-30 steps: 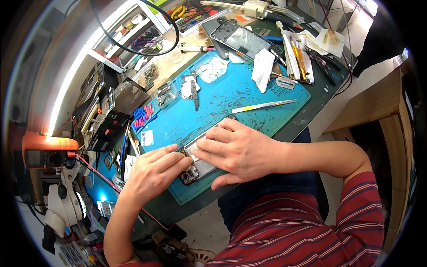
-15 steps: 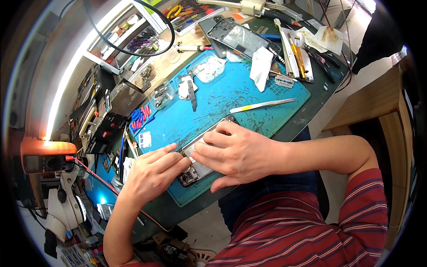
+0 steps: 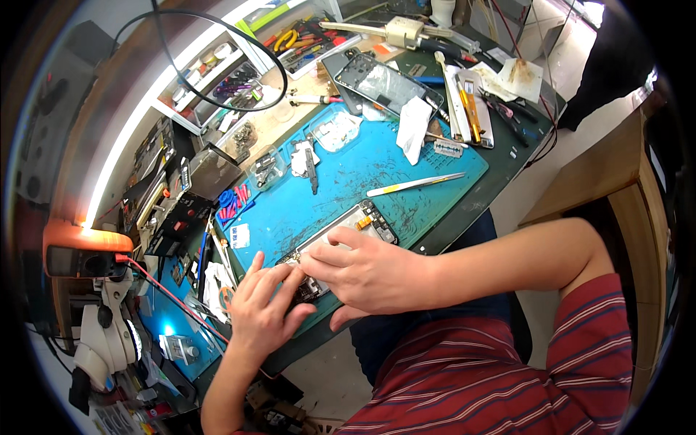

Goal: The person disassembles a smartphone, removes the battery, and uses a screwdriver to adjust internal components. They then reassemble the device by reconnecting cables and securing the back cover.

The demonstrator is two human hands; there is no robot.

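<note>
A disassembled phone (image 3: 375,226), with a yellow ribbon showing at its right end, lies on the blue mat (image 3: 341,170). Both hands work over its left end. My left hand (image 3: 264,315) has its index fingertip at the phone, its thumb spread toward the front and its little finger raised. My right hand (image 3: 370,279) lies across the phone, fingers curled and bunched at the left hand's fingertips, thumb hanging toward the near edge. What is under those fingertips is hidden. Yellow-and-silver tweezers (image 3: 415,183) rest behind the phone; plastic parts boxes (image 3: 335,129) sit farther back.
A white cloth (image 3: 412,129), a razor blade (image 3: 448,148) and hand tools (image 3: 475,109) crowd the back right. An orange multimeter (image 3: 85,254) with red leads and a microscope (image 3: 112,326) stand at the left. A black cable loop (image 3: 283,65) hangs overhead. A wooden cabinet (image 3: 587,192) is at the right.
The view has shifted slightly. My left hand has spread its thumb and little finger. My right hand sits lower relative to the phone, uncovering its right end and the yellow ribbon.
</note>
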